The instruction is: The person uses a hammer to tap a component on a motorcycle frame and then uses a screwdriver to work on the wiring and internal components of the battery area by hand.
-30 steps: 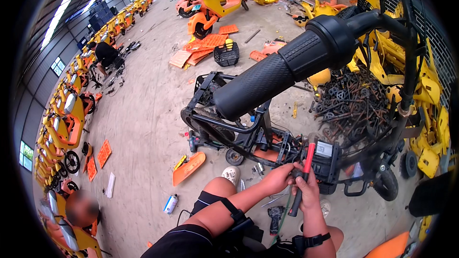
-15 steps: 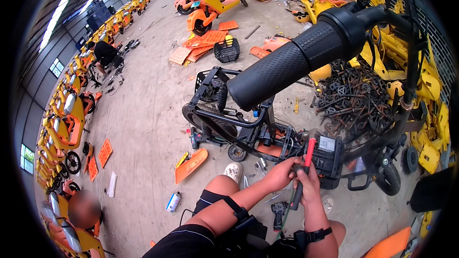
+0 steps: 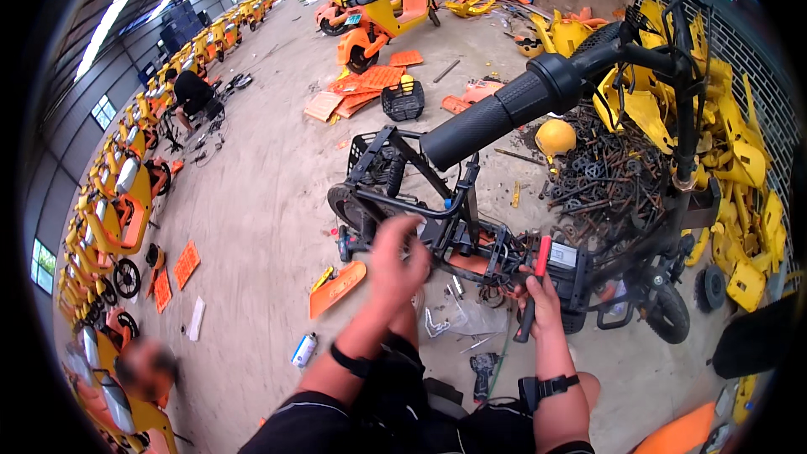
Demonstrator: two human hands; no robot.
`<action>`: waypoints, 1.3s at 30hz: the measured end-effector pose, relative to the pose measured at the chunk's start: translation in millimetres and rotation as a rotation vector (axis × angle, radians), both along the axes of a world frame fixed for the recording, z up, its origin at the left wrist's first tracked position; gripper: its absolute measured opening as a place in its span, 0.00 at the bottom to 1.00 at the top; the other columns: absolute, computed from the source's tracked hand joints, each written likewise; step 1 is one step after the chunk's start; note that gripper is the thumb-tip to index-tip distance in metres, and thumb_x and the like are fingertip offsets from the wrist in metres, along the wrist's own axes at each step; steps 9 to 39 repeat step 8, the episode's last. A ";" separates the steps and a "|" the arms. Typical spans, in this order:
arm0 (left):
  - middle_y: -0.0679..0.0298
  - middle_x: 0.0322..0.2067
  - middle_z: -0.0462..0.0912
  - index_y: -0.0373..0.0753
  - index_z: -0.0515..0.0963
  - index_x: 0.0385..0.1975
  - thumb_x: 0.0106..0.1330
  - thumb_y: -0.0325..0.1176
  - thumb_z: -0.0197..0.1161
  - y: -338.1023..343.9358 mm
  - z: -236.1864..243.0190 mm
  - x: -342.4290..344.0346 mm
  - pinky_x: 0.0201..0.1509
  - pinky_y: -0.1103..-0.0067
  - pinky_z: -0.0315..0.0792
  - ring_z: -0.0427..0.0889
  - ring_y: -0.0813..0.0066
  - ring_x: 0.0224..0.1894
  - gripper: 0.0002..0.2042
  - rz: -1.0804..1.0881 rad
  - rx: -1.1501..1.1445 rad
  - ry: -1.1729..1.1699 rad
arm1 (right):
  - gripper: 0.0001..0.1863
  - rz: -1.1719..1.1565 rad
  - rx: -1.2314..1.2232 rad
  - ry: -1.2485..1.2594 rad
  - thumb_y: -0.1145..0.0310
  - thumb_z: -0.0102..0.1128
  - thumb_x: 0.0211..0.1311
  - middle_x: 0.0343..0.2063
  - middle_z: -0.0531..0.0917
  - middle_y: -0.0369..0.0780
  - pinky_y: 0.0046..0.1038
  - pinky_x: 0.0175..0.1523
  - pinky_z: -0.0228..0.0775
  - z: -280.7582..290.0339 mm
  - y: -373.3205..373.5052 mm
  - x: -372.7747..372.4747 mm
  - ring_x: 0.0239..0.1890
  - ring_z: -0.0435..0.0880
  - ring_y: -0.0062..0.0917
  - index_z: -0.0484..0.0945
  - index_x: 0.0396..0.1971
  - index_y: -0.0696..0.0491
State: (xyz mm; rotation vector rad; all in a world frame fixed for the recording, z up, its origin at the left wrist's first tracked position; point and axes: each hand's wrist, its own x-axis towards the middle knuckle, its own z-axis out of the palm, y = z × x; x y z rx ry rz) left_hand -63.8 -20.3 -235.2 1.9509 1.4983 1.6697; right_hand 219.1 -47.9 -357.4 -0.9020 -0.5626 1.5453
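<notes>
My right hand point(image 3: 545, 304) is closed round a slim tool point(image 3: 545, 257) with a red upper part and a black lower grip; its exact kind is unclear. It is beside the stripped black scooter frame point(image 3: 471, 206), close to the black battery-like box point(image 3: 570, 273). Raised left of the frame, my left hand point(image 3: 398, 262) is blurred, its thumb and fingers apart with nothing visible between them. A black handlebar grip point(image 3: 496, 122) juts across the view above the frame. On the floor between my legs lies a power driver point(image 3: 483, 372).
Left of me stand an orange panel point(image 3: 338, 290) and a spray can point(image 3: 304, 351). Dark metal parts point(image 3: 605, 172) and yellow panels point(image 3: 744, 168) are heaped at right. A row of yellow scooters point(image 3: 126, 202) lines the left; one person point(image 3: 193, 94) crouches farther back, another is near lower left.
My left hand has let go of the work by the tool and swung up and left. My right hand stays on the tool. The view has shifted slightly.
</notes>
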 end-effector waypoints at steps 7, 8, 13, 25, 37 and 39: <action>0.50 0.56 0.77 0.30 0.66 0.64 0.65 0.38 0.63 -146.8 292.9 -111.7 0.68 0.65 0.64 0.75 0.58 0.61 0.30 0.082 0.632 0.192 | 0.30 0.060 0.069 0.053 0.66 0.61 0.70 0.52 0.77 0.40 0.18 0.27 0.71 -10.7 14.1 -0.1 0.34 0.79 0.21 0.61 0.68 0.52; 0.50 0.56 0.77 0.30 0.66 0.64 0.65 0.38 0.63 -188.3 288.2 -82.0 0.68 0.65 0.64 0.75 0.58 0.61 0.30 0.068 0.616 0.171 | 0.29 0.010 0.047 0.038 0.64 0.62 0.70 0.52 0.77 0.39 0.18 0.27 0.71 -14.4 13.0 10.1 0.34 0.79 0.20 0.63 0.67 0.51; 0.50 0.56 0.77 0.30 0.66 0.64 0.65 0.38 0.63 -188.3 288.2 -82.0 0.68 0.65 0.64 0.75 0.58 0.61 0.30 0.068 0.616 0.171 | 0.29 0.010 0.047 0.038 0.64 0.62 0.70 0.52 0.77 0.39 0.18 0.27 0.71 -14.4 13.0 10.1 0.34 0.79 0.20 0.63 0.67 0.51; 0.50 0.56 0.77 0.30 0.66 0.64 0.65 0.38 0.63 -188.3 288.2 -82.0 0.68 0.65 0.64 0.75 0.58 0.61 0.30 0.068 0.616 0.171 | 0.29 0.010 0.047 0.038 0.64 0.62 0.70 0.52 0.77 0.39 0.18 0.27 0.71 -14.4 13.0 10.1 0.34 0.79 0.20 0.63 0.67 0.51; 0.50 0.56 0.77 0.30 0.66 0.64 0.65 0.38 0.63 -188.3 288.2 -82.0 0.68 0.65 0.64 0.75 0.58 0.61 0.30 0.068 0.616 0.171 | 0.29 0.010 0.047 0.038 0.64 0.62 0.70 0.52 0.77 0.39 0.18 0.27 0.71 -14.4 13.0 10.1 0.34 0.79 0.20 0.63 0.67 0.51; 0.50 0.56 0.77 0.30 0.66 0.64 0.65 0.38 0.63 -188.3 288.2 -82.0 0.68 0.65 0.64 0.75 0.58 0.61 0.30 0.068 0.616 0.171 | 0.29 0.010 0.047 0.038 0.64 0.62 0.70 0.52 0.77 0.39 0.18 0.27 0.71 -14.4 13.0 10.1 0.34 0.79 0.20 0.63 0.67 0.51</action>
